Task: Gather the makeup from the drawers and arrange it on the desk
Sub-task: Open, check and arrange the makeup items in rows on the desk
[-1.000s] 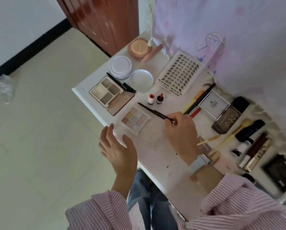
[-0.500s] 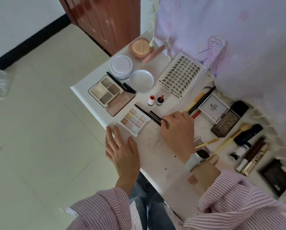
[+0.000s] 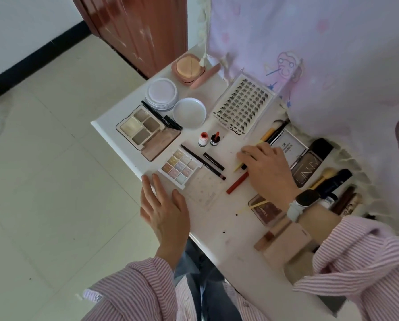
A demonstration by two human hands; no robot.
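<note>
Nearest the camera lie the striped pink sleeves (image 3: 133,290); the left hand (image 3: 165,210) rests flat at the near edge of the white tabletop (image 3: 219,230), fingers straight and spread, holding nothing. Just beyond its fingertips sits a small pastel eyeshadow palette (image 3: 181,169), nine pale squares in a white frame; beside it lie two slim black pencils (image 3: 205,162), side by side and slanted. The right hand (image 3: 267,171), a white watch (image 3: 304,202) on its wrist, lies palm down over a bundle of pencils, fingers curled over a yellow pencil (image 3: 238,166) and a dark one; whether it truly grips them I cannot tell; a red pencil (image 3: 236,183) pokes out beneath the palm. Near the wrist sits a brownish blush compact (image 3: 264,213) with a thin yellow stick across it. Further on stand two tiny bottles (image 3: 209,139), one red-capped, one open; left of them an open four-pan brown palette (image 3: 139,128) with a mirrored lid. Beyond are a white round dish (image 3: 189,113), a stack of round white lids (image 3: 162,93), and a tray of false lashes (image 3: 242,105) in black rows. Farthest stands a pink powder case (image 3: 188,69) with a peach puff, just beside the lilac curtain (image 3: 321,54).
</note>
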